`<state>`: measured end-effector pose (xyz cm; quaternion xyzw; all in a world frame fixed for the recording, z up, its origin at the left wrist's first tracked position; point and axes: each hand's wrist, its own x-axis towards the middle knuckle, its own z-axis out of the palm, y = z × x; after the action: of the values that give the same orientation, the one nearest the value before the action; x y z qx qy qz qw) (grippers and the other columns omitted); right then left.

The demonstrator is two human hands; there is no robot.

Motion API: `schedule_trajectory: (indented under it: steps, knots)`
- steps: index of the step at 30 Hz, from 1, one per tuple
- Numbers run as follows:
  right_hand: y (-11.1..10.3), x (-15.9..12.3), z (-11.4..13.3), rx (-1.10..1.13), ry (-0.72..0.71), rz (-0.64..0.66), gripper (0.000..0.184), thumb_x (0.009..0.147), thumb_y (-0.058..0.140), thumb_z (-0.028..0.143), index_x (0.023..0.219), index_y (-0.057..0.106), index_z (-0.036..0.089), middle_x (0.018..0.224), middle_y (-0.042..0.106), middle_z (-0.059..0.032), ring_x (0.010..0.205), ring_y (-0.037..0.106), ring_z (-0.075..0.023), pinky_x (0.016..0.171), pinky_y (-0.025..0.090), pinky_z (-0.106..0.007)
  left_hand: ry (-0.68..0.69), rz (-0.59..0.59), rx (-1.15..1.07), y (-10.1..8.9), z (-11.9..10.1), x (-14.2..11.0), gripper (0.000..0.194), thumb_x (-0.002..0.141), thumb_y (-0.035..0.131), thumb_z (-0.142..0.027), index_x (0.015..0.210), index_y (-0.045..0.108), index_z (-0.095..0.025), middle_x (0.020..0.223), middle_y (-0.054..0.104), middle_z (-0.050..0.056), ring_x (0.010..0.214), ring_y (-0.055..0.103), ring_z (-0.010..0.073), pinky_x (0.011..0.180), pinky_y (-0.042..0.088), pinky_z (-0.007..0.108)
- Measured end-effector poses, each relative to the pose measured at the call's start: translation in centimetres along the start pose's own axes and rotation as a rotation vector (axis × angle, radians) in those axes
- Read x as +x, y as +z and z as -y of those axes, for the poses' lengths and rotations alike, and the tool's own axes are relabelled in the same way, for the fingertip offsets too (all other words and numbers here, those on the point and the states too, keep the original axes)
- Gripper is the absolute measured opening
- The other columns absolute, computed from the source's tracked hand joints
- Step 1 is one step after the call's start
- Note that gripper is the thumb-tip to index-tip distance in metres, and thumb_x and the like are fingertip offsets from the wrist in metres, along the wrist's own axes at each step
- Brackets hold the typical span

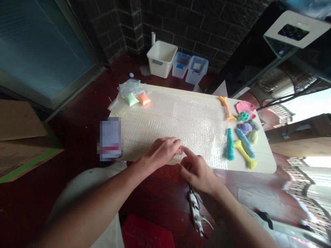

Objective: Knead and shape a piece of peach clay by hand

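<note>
My left hand (pixel 165 150) is over the front edge of the bubble wrap (pixel 176 117), its fingers curled together; what they hold, if anything, is hidden. Just right of it, my right hand (pixel 199 170) has its index finger stretched out to the left hand's fingertips. The thumb is apart from that finger and nothing shows between them. Clay-like shapes lie to the right: a teal ridged cone (pixel 229 144), a yellow bone shape (pixel 245 154), a blue stick (pixel 245 143) and an orange bone shape (pixel 227 108).
Bags of green clay (pixel 131 99) and orange clay (pixel 143 99) lie on the table's (pixel 263 162) far left corner. A blurred-out rectangle (pixel 110 137) covers its left edge. Beyond stand a white bin (pixel 161 65) and two clear bins. A power strip (pixel 196 213) is below.
</note>
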<state>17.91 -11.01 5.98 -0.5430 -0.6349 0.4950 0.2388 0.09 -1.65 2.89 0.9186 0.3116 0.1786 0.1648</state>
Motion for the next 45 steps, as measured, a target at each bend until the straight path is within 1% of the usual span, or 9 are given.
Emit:
schedule_trajectory:
  steps: [5, 11, 16, 18, 22, 25, 28, 35, 45]
  knots:
    - [-0.3, 0.1, -0.6, 0.352, 0.092, 0.176, 0.071, 0.099, 0.064, 0.040, 0.159, 0.032, 0.023, 0.084, 0.073, -0.0018, 0.057, 0.068, -0.0157, 0.052, 0.051, -0.025, 0.030, -0.038, 0.023, 0.0, -0.4, 0.1, 0.011, 0.096, 0.066, -0.013, 0.089, 0.059, -0.018, 0.083, 0.070, 0.002, 0.078, 0.070, 0.0196, 0.067, 0.048, 0.029]
    - [0.1, 0.2, 0.4, -0.063, 0.074, 0.060, 0.040, 0.094, 0.062, 0.023, 0.133, 0.053, 0.018, 0.066, 0.067, 0.0031, 0.052, 0.063, -0.0134, 0.052, 0.043, -0.023, 0.013, 0.065, 0.062, 0.6, -0.7, -0.3, 0.008, 0.097, 0.064, -0.014, 0.093, 0.059, -0.018, 0.086, 0.071, 0.003, 0.078, 0.071, 0.0211, 0.066, 0.049, 0.031]
    - [0.3, 0.3, 0.3, 0.083, 0.098, 0.139, 0.033, 0.099, 0.060, 0.031, 0.128, 0.050, 0.018, 0.066, 0.068, 0.0026, 0.049, 0.062, -0.0138, 0.048, 0.041, -0.023, -0.015, 0.124, 0.064, 0.4, -1.5, -0.1, 0.007, 0.101, 0.058, -0.017, 0.094, 0.061, -0.017, 0.086, 0.072, 0.004, 0.075, 0.070, 0.0205, 0.063, 0.047, 0.030]
    - [0.5, 0.4, -0.1, 0.114, 0.059, 0.087, 0.029, 0.100, 0.059, 0.035, 0.124, 0.051, 0.019, 0.072, 0.069, 0.0008, 0.054, 0.064, -0.0141, 0.050, 0.042, -0.024, -0.025, 0.126, 0.046, 0.1, -1.6, 0.2, 0.008, 0.101, 0.056, -0.017, 0.095, 0.062, -0.016, 0.087, 0.072, 0.005, 0.075, 0.070, 0.0200, 0.063, 0.045, 0.030]
    - [0.7, 0.3, -0.7, -0.032, -0.038, 0.004, 0.021, 0.099, 0.062, 0.033, 0.113, 0.055, 0.019, 0.068, 0.063, 0.0037, 0.052, 0.056, -0.0112, 0.050, 0.038, -0.023, -0.052, 0.148, -0.125, -0.7, -1.1, 0.6, 0.004, 0.092, 0.063, -0.022, 0.088, 0.063, -0.020, 0.084, 0.072, 0.001, 0.074, 0.066, 0.0177, 0.060, 0.038, 0.029]
    - [0.3, 0.0, -0.7, -0.176, -0.104, 0.056, 0.024, 0.097, 0.065, 0.032, 0.114, 0.057, 0.017, 0.058, 0.054, 0.0077, 0.045, 0.051, -0.0106, 0.047, 0.035, -0.024, -0.087, 0.297, -0.326, -1.6, -0.7, 0.4, 0.014, 0.083, 0.068, -0.031, 0.075, 0.061, -0.022, 0.068, 0.065, -0.002, 0.061, 0.058, 0.0147, 0.054, 0.032, 0.028]
    - [0.1, -0.3, -0.5, -0.277, -0.208, 0.049, 0.026, 0.099, 0.063, 0.033, 0.117, 0.060, 0.015, 0.061, 0.058, 0.0047, 0.048, 0.056, -0.0126, 0.049, 0.039, -0.025, -0.134, 0.388, -0.428, -2.5, -0.6, 0.1, 0.024, 0.080, 0.068, -0.036, 0.064, 0.057, -0.022, 0.059, 0.059, -0.001, 0.053, 0.050, 0.0133, 0.050, 0.027, 0.029]
    - [0.1, -0.3, -0.2, -0.283, -0.390, -0.236, 0.040, 0.101, 0.058, 0.025, 0.141, 0.059, 0.019, 0.081, 0.074, -0.0008, 0.064, 0.070, -0.0152, 0.063, 0.055, -0.027, -0.174, 0.177, -0.358, -2.6, 0.2, 0.0, 0.022, 0.081, 0.069, -0.035, 0.067, 0.059, -0.021, 0.064, 0.064, 0.001, 0.058, 0.054, 0.0149, 0.056, 0.028, 0.030]
    - [0.2, -0.6, 0.6, -0.237, -0.203, -0.349, 0.037, 0.098, 0.061, 0.029, 0.134, 0.059, 0.019, 0.078, 0.075, -0.0002, 0.062, 0.070, -0.0151, 0.058, 0.055, -0.025, -0.024, 0.083, -0.331, -2.0, 0.1, -0.2, 0.017, 0.091, 0.065, -0.036, 0.093, 0.055, -0.022, 0.093, 0.071, 0.002, 0.080, 0.067, 0.0190, 0.071, 0.046, 0.030]
